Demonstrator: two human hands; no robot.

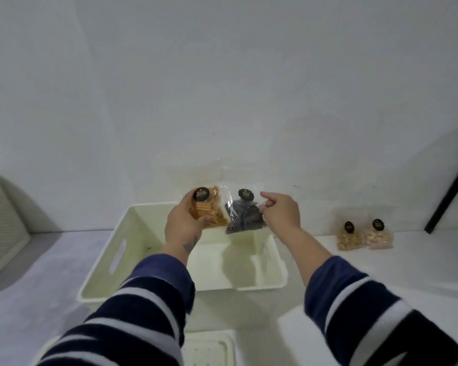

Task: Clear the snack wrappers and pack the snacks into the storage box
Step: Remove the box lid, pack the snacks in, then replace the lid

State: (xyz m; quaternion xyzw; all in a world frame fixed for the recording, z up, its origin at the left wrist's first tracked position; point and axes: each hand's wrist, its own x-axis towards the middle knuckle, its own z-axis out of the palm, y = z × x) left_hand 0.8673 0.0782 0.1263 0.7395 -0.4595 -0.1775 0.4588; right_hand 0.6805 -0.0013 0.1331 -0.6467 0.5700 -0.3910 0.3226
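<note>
Nearest the viewer, a white perforated plastic lid (209, 347) lies at the near edge of the pale worktop (354, 299), just in front of the cream rectangular plastic storage box (111, 260), whose floor looks bare. Above the box's far half, two packets are held in the air. The clear bag of orange stick-shaped snacks (209, 210) is gripped by the left hand (184, 223), fingers curled under it and thumb laid over its black label, so this hold seems secure. The clear bag of dark striped round snacks (242, 215) is only pinched at its right edge by the right hand (280, 211), thumb and a fingertip closed on the film while the index finger points outward; it hangs free below. That thin pinch is judged the weak point: slippery film could slide out and the brittle contents could crack on the hard floor. The dark bag also hangs close to the box's far rim, so a careless release could catch it on the rim or drop it behind the box. Farther right, near the worktop's far edge, two clear bags of pale nuts (364, 237) stand side by side, touching, not yet packed. No loose wrappers can be made out.
</note>
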